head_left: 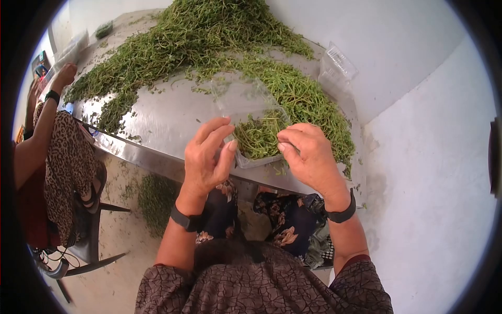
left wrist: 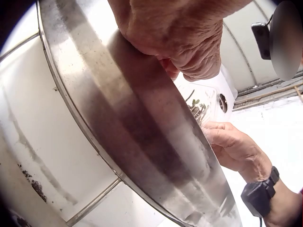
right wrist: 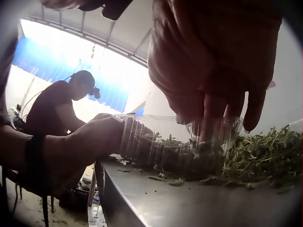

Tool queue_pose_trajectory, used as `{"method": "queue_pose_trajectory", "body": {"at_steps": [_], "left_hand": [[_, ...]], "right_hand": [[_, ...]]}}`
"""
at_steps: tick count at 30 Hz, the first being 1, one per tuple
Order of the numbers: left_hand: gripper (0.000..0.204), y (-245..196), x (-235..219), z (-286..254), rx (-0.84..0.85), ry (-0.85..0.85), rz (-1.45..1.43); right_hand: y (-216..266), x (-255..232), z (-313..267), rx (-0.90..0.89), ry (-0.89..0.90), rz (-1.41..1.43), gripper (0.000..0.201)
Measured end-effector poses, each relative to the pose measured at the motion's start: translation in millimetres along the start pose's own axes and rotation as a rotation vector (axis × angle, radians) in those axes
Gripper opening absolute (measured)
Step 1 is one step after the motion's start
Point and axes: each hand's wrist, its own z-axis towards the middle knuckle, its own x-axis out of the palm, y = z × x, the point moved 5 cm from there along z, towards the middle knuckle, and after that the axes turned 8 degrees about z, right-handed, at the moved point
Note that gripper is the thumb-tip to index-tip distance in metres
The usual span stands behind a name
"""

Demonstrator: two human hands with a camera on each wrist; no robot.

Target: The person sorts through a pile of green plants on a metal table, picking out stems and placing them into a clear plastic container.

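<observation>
A clear plastic box (head_left: 256, 163) holds green stems and leaves (head_left: 255, 137) near the table's front edge, its lid (head_left: 241, 97) raised behind it. At its left side is my left hand (head_left: 206, 154), fingers spread and slightly bent, fingertips by the rim. My right hand (head_left: 314, 157) is over the right rim with bent fingers. From the right wrist, the fingers of my right hand (right wrist: 213, 61) point down at the box (right wrist: 142, 139), while my left hand (right wrist: 97, 137) touches its other end. The left wrist view shows the box (left wrist: 215, 101) partly hidden behind my left hand (left wrist: 175, 35).
A large heap of greens (head_left: 209, 31) spreads over the metal table (head_left: 162, 120) and along the right of the box. Clear containers (head_left: 337, 68) stand at the back right. Another person (head_left: 39, 152) sits at the left. More greens (head_left: 156, 201) lie below the table.
</observation>
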Motion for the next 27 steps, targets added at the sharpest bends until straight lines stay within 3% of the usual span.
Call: {"method": "queue_pose_trajectory", "body": {"at_steps": [6,8,14,17,27], "left_hand": [[0.021,-1.2,0.2,0.4,0.039,-0.007,-0.007],[0.022,1.5,1.1,-2.2,-0.030,0.012,-0.026],[0.022,0.8,0.5,-1.2,0.013,-0.003,0.000],[0.022,1.4,0.0,-1.3,0.016,0.007,0.010],[0.022,3.3,0.0,-3.3,-0.027,0.019,-0.011]], "right_hand": [[-1.0,-0.9,-0.9,-0.080,-0.030,-0.046,0.012],[-3.4,-4.1,-0.1,-0.081,-0.035,0.006,0.012],[-20.8,-45.1,11.1,0.050,-0.215,-0.117,0.015],[-38.4,-60.4,20.0,0.227,-0.236,-0.172,0.018],[-66.0,-32.4,59.3,-0.026,-0.081,-0.348,0.016]]}}
